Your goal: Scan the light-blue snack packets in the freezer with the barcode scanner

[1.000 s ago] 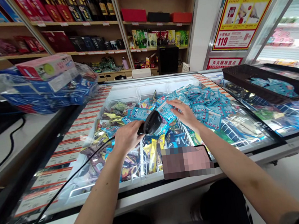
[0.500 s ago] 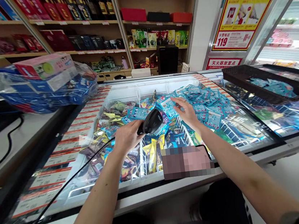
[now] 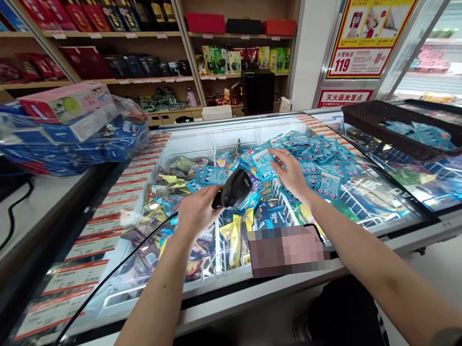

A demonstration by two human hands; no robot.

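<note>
My left hand (image 3: 199, 211) is wrapped round the handle of a black barcode scanner (image 3: 236, 188), its head turned to the right. A black cable (image 3: 129, 254) trails from the scanner toward the lower left. My right hand (image 3: 290, 174) is closed on the right edge of a light blue packet (image 3: 264, 163), with the thumb and fingers at that edge. The packet's pale printed side faces up, beside the scanner's head. Right of this hand, many similar blue packets (image 3: 329, 183) lie heaped on the glass of a chest freezer.
Colourful ice-cream packs (image 3: 235, 240) show through the freezer glass. A phone (image 3: 289, 250), its screen blurred, lies at the front edge. Plastic-wrapped boxes (image 3: 77, 121) stand at left. A dark brown tray (image 3: 403, 135) with blue packets sits at right. Price labels (image 3: 92, 243) line the glass.
My right hand and the blue packet have shifted slightly to the right, away from the scanner. My left hand and the scanner have hardly moved.
</note>
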